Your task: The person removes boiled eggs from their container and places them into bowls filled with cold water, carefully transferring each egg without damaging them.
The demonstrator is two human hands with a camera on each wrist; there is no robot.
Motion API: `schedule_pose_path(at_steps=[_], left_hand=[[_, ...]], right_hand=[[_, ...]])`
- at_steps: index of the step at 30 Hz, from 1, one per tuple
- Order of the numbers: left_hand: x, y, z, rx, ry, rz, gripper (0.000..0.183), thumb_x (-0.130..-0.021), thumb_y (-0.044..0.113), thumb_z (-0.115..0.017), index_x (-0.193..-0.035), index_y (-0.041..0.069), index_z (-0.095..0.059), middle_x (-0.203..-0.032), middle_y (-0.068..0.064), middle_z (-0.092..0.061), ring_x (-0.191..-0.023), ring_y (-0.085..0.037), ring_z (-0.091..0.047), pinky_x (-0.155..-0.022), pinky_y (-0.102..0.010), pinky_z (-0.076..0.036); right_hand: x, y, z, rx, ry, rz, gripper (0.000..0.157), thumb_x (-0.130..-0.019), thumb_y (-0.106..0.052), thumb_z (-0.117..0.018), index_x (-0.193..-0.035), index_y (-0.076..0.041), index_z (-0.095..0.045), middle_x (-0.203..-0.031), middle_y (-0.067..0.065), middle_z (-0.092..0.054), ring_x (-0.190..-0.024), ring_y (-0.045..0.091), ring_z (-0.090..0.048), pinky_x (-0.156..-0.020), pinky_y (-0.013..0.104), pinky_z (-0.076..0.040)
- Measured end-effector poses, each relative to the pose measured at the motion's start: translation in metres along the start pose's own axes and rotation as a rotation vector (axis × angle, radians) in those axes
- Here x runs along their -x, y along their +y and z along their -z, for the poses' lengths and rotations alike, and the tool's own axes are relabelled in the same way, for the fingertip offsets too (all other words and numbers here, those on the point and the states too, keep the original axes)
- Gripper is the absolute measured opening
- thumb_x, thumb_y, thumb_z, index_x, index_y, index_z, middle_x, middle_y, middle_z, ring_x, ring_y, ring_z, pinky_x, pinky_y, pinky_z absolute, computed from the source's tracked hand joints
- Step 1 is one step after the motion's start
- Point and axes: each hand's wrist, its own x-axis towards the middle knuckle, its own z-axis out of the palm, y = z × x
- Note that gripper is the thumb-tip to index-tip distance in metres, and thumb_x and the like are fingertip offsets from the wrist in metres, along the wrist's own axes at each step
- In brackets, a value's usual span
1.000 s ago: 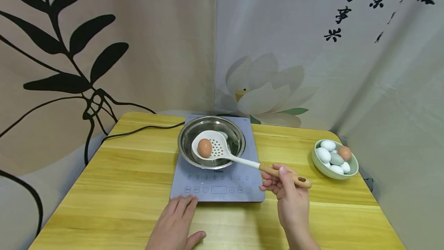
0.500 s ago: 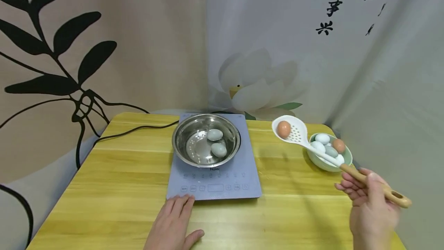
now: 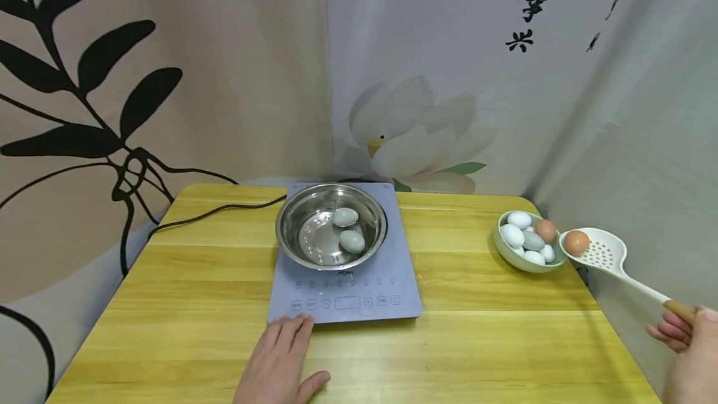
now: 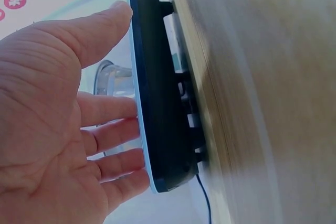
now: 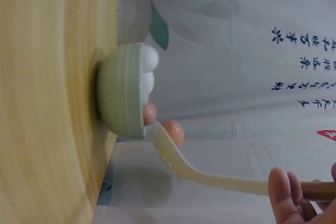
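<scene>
My right hand [image 3: 692, 354] grips the wooden handle of a white slotted spoon [image 3: 606, 251] at the far right. A brown egg [image 3: 576, 243] lies in the spoon's bowl, whose tip is right at the rim of a light green bowl [image 5: 121, 93]. That bowl holds several white eggs [image 3: 512, 235], a grey-green egg [image 3: 533, 241] and another brown egg [image 3: 545, 230]. My left hand [image 3: 277, 360] rests its straight fingertips on the front edge of an induction cooker [image 3: 348, 292]. On the cooker stands a steel pot [image 3: 283, 229] with two pale grey-green eggs [image 3: 351, 241] inside.
A black cord [image 3: 224, 207] runs from behind the cooker over the left side of the wooden table [image 3: 449, 354]. Printed curtains [image 3: 426, 30] hang behind the table and along its right side. The table's right edge passes under the spoon.
My right hand has carried the slotted spoon with the brown egg from over the pot rightward to the green bowl's right rim. The left hand stays at the cooker. The view has shifted slightly.
</scene>
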Motion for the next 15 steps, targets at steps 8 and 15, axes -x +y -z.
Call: schedule_pose_path(at_steps=[8, 15], left_hand=[[-0.001, 0.002, 0.004, 0.022, -0.054, 0.026, 0.089, -0.081, 0.064, -0.083, -0.141, 0.0, -0.065, -0.139, -0.011, -0.064, -0.128, -0.03, -0.059, -0.114, -0.047, -0.05], [0.0, 0.001, 0.005, 0.024, -0.068, 0.028, 0.089, -0.082, 0.064, -0.082, -0.142, 0.0, -0.064, -0.141, -0.011, -0.063, -0.128, -0.03, -0.059, -0.115, -0.047, -0.05]], right_hand=[[0.009, 0.007, -0.011, 0.094, 0.013, 0.255, 0.011, -0.105, -0.016, -0.065, -0.095, -0.018, -0.069, -0.072, -0.014, -0.073, -0.053, -0.005, -0.065, -0.052, 0.008, -0.054], [0.024, 0.011, -0.02, 0.39, 0.0, 0.463, 0.014, -0.104, -0.02, -0.067, -0.1, -0.033, -0.072, -0.079, -0.032, -0.067, -0.061, -0.014, -0.06, -0.061, 0.001, -0.05]])
